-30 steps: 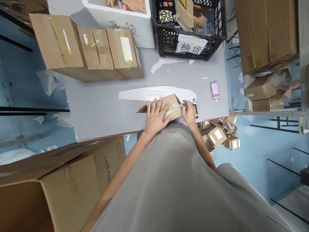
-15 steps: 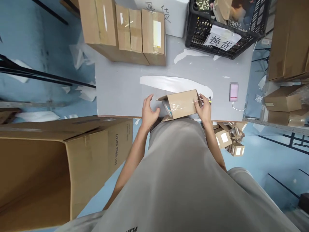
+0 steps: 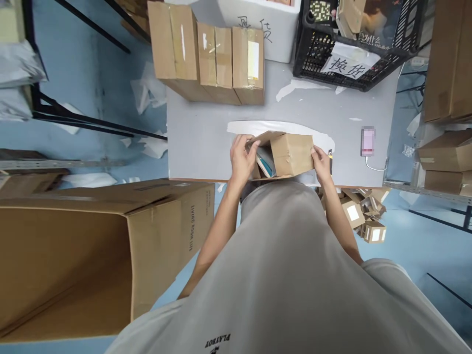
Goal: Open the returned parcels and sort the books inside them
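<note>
A small brown cardboard box [image 3: 294, 153] lies at the table's front edge, its left end open with the flaps spread. Inside that opening a blue and white item [image 3: 266, 164] shows in part. The fingers of my left hand [image 3: 242, 157] pinch the upper left flap. At the box's right end, my right hand [image 3: 322, 164] grips the edge between thumb and fingers. Behind the box a white strip [image 3: 280, 128] lies on the grey table [image 3: 199, 132]. A small black and yellow object [image 3: 330, 160] is just beyond my right hand.
Three taped boxes [image 3: 217, 59] stand at the back left, beside a white container [image 3: 273, 24]. A black crate [image 3: 346, 59] is at the back right. A phone [image 3: 368, 141] with a cable lies right. A large open carton [image 3: 158, 250] stands at lower left.
My left hand was apart from the box and now holds its flap. The box has turned, showing another side and a wider opening. The view has shifted, so the surroundings appear further right.
</note>
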Demonstrator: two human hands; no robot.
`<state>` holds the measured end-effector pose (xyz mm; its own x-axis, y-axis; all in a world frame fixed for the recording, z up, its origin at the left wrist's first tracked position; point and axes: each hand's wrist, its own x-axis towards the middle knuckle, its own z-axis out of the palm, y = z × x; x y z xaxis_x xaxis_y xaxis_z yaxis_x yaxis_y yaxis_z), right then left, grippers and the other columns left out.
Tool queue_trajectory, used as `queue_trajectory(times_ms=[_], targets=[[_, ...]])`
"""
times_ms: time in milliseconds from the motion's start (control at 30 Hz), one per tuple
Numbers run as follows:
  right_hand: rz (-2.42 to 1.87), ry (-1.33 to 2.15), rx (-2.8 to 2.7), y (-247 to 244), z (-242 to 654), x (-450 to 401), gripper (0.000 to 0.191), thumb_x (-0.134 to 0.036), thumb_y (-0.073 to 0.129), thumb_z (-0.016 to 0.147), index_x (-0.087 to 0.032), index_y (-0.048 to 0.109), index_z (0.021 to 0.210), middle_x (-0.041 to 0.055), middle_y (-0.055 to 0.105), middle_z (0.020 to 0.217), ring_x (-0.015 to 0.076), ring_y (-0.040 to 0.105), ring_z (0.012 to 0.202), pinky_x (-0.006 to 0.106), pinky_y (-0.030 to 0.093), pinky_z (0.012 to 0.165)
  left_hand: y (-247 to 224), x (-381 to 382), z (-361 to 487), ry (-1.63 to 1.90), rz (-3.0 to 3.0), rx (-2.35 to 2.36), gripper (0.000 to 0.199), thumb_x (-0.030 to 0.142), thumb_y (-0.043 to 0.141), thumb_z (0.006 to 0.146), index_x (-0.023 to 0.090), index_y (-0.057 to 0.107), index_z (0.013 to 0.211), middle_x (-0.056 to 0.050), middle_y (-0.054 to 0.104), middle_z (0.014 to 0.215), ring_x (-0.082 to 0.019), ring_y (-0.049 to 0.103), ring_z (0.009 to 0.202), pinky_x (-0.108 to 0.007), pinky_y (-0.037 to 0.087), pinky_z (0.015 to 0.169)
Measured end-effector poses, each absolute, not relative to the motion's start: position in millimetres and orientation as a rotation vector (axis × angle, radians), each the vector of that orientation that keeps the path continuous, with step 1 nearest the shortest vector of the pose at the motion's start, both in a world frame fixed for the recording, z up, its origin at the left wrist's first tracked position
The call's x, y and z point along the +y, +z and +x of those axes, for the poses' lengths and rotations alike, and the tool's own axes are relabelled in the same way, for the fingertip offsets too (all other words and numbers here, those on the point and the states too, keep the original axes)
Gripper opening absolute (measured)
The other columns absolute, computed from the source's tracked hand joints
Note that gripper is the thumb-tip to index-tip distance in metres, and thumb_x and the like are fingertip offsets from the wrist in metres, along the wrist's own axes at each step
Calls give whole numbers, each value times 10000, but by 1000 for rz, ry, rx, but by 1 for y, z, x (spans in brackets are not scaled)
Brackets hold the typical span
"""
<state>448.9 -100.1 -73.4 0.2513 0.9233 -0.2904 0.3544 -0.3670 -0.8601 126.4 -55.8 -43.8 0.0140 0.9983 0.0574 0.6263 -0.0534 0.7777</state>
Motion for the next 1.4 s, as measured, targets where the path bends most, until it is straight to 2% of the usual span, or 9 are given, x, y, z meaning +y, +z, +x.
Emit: queue_trajectory(times_ms=[200,367,467,667,867,1033,1167,1267,1400], targets=[[-1835,1445,-862,-135,418,-94,576,-646,727,927,-162,820,1226,170,872,1306,294,815,1194,492,663,1090,-25,-33,151,694,2046,1562,309,480,569,1180,260,741,1312,-134,763,1258,-354,655,1267,-509,508,1188],[-1946,1270,-903,-131,433,-87,358,-528,774,888,-187,811,990,157,888,1133,311,807,1129,554,603,1180,-38,-26,173,610,2132,1450,379,308,606,1138,236,700,1498,-158,739,1389,-371,622,1433,-576,422,1335],[-1939,1110,-990,-106,449,-89,375,-539,720,947,-187,815,1036,157,882,1166,294,816,1119,505,629,1141,-35,-38,174,715,2100,1489,395,316,647,1120,236,678,1505,-164,695,1517,-368,575,1537,-577,411,1355],[-1849,1031,-1421,-50,439,-95,355,-503,701,1033,-205,866,1133,125,893,1192,293,835,1071,465,671,1048,-27,-74,152,638,1926,1588,165,325,628,1138,227,729,1224,-114,818,1210,-305,743,1195,-448,586,1100],[-1774,985,-1600,-31,415,-76,493,-422,691,1069,-194,754,1501,144,843,1419,291,834,1127,458,681,1055,-11,-94,135,435,2006,1564,307,361,519,1192,221,787,1247,-135,817,1255,-331,722,1219,-483,553,1133],[-1713,928,-1717,-33,406,-46,571,-452,619,1126,-221,635,1649,146,756,1588,305,807,1222,496,662,1139,-2,-119,132,353,1972,1498,335,332,494,1198,211,794,1285,-119,840,1240,-316,752,1184,-457,571,1114],[-1712,856,-2016,-41,390,-28,642,-352,761,1046,-183,638,1653,203,611,1736,391,571,1614,604,457,1377,-9,-131,139,144,1949,1448,351,228,520,1152,232,781,1386,-117,817,1318,-304,777,1205,-419,610,1066],[-1755,820,-2196,-47,374,-30,763,-269,898,934,-180,645,1648,225,379,1892,440,299,1787,689,315,1435,-16,-128,147,19,1962,1476,488,189,500,1141,241,688,1588,-134,721,1571,-315,753,1337,-416,619,1083],[-1750,774,-2314,-46,364,-44,655,-150,793,956,-182,688,1602,160,167,1977,379,41,1856,663,183,1477,-13,-118,155,-193,2009,1494,498,242,494,1169,204,652,1639,-168,649,1672,-347,750,1342,-451,617,1102]])
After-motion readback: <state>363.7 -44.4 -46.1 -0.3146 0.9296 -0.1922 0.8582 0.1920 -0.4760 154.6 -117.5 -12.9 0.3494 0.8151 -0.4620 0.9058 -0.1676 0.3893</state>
